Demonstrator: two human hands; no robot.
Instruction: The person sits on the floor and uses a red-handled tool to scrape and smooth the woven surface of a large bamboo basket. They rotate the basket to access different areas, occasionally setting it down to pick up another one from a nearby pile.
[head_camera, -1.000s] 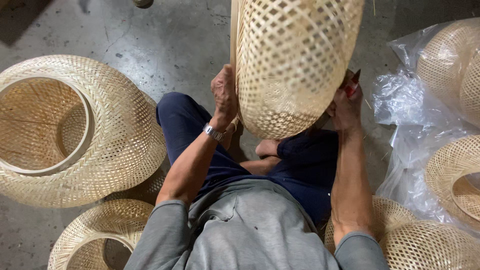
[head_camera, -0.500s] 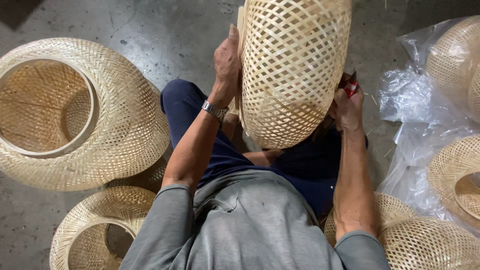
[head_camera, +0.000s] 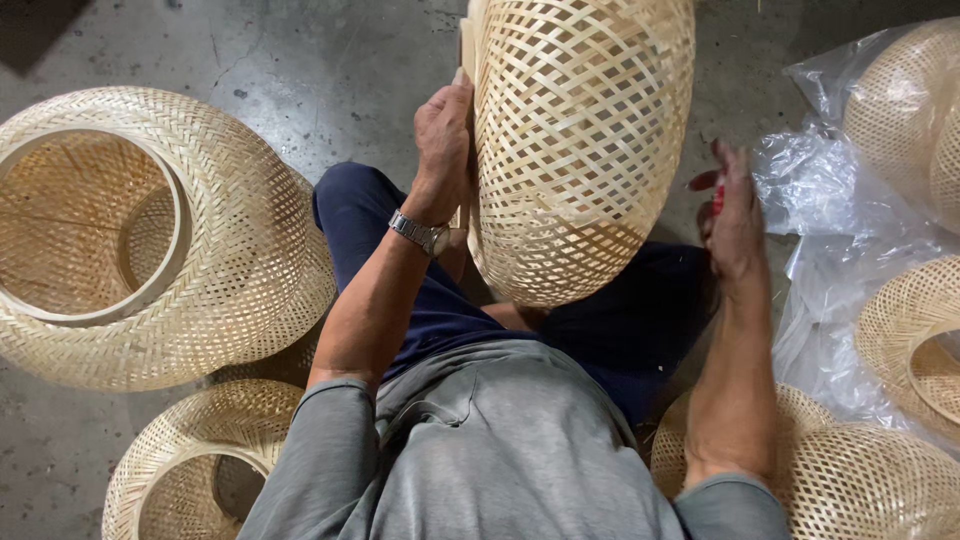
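Pale open-weave bamboo lampshade (head_camera: 585, 150) upper centre – left hand (head_camera: 443, 135) clamped on rim; right hand (head_camera: 735, 225) apart, fingers curled round small red tool (head_camera: 717, 197). Likely light, springy, crushable – grip rim.

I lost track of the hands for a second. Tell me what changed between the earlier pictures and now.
The right hand has come off the woven bamboo shade and now hangs apart to its right, with a small red object in its fingers. The left hand keeps gripping the shade's left edge. The shade stays upright over the lap; the big shade on the floor is unmoved.
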